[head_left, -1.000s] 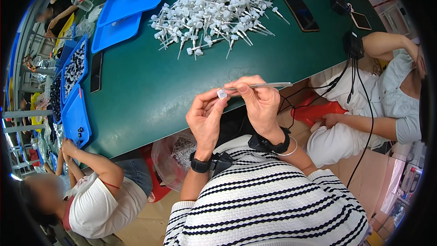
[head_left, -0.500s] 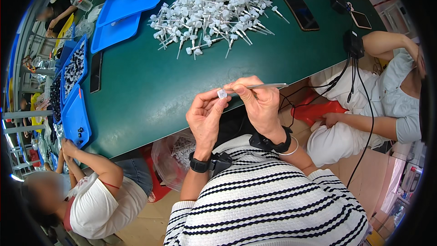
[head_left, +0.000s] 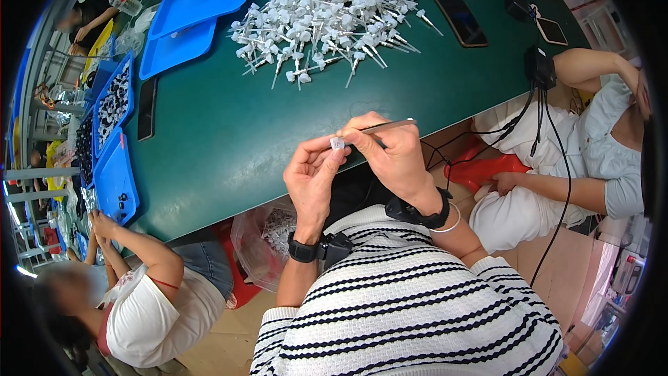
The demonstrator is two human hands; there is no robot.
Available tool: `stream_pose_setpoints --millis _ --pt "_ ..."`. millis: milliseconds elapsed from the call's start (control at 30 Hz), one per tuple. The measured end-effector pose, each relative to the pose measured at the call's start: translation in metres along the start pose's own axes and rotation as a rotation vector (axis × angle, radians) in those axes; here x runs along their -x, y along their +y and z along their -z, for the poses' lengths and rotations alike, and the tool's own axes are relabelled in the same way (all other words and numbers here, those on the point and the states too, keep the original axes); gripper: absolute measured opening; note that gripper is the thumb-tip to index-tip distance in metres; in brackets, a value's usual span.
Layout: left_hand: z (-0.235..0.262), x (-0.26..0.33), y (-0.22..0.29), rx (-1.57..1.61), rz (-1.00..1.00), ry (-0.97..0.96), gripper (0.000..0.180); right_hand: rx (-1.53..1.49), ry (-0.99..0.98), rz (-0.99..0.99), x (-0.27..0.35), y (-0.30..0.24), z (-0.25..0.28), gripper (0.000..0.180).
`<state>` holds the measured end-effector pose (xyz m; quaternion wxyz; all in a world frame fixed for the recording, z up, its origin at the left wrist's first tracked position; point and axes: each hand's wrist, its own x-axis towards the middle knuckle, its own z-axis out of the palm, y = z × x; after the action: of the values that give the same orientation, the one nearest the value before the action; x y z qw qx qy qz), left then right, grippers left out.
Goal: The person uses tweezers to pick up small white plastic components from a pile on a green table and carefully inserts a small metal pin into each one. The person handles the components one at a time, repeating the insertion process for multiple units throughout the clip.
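My left hand (head_left: 311, 177) pinches a small white plastic piece (head_left: 337, 143) between thumb and fingertips, above the near edge of the green table. Right beside it, my right hand (head_left: 393, 157) is closed around slim metal tweezers (head_left: 390, 125). Their blunt end sticks out to the right past my fingers, while the working tip at the white piece is mostly hidden by my fingertips. Farther back on the table lies a big heap of white plastic parts with thin stems (head_left: 330, 21).
Blue trays (head_left: 177, 45) stand at the back left, and another tray (head_left: 115, 174) holds small dark parts. Phones (head_left: 457, 17) lie on the table. A clear bag (head_left: 254, 244) of parts hangs below the edge. Co-workers sit at left and right; black cables (head_left: 550, 118) drop at right.
My right hand has turned slightly, so the outer end of the tweezers has swung up and to the left. My left hand keeps the white piece in almost the same place.
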<state>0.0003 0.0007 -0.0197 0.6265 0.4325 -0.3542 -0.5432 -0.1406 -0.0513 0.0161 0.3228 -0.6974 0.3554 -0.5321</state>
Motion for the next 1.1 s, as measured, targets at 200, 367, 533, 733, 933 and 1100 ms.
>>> stream_pose_setpoints --millis 200,367,533,733,933,1100 --pt "0.001 -0.005 0.01 0.089 0.086 0.037 0.026 0.017 0.098 -0.053 -0.001 -0.015 0.013 0.012" --pt "0.0 -0.006 0.014 0.127 0.089 0.031 0.022 -0.055 0.168 -0.103 0.007 -0.009 0.016 0.013" --pt "0.001 0.0 0.02 0.091 0.101 0.072 0.015 -0.082 0.133 -0.141 0.019 -0.011 0.016 0.014" --pt "0.039 0.054 0.054 -0.086 0.108 0.242 0.009 -0.155 0.073 -0.126 0.021 -0.01 0.018 0.016" --pt "0.1 0.12 0.086 -1.217 0.124 0.308 0.031 -0.232 0.063 -0.179 0.023 0.004 0.021 0.017" --pt "0.061 0.045 0.102 -1.064 -0.041 0.239 0.01 -0.23 0.057 -0.193 0.021 0.005 0.023 0.018"
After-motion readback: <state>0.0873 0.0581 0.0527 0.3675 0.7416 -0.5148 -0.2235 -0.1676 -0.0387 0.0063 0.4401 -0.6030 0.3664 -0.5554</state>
